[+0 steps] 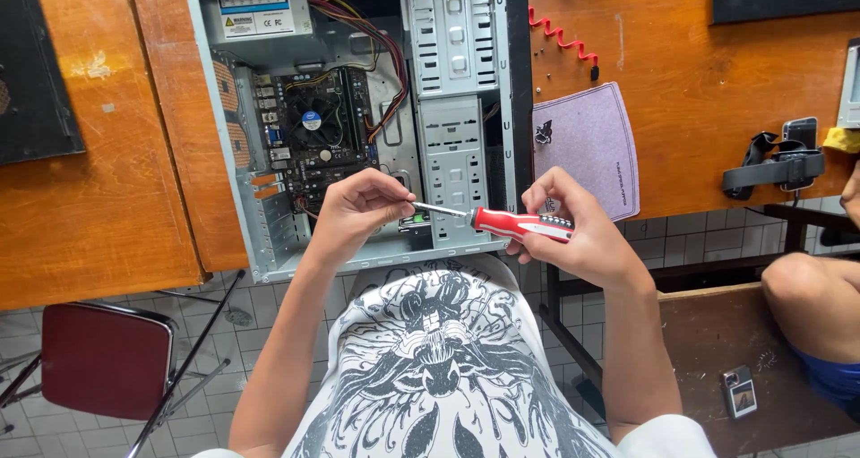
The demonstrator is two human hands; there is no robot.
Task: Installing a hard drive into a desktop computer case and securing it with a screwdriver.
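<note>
An open desktop computer case (475, 145) lies on its side on a wooden table (98, 207), showing a motherboard with a round cooler fan (313, 119) and a bundle of coloured cables (376, 55). My right hand (573, 230) grips the red-and-white handle of a screwdriver (520, 224), held level in front of the case's lower edge. My left hand (358, 207) pinches the metal tip of that screwdriver with its fingertips closed; whether a screw sits there I cannot tell.
A purple mouse pad (587, 145) and a red coiled cord (563, 37) lie right of the case. A strapped device (779, 167) rests farther right. Another person's knee (806, 297) shows at the right, above a bench with a small phone-like object (740, 391). A dark red chair (103, 359) stands lower left.
</note>
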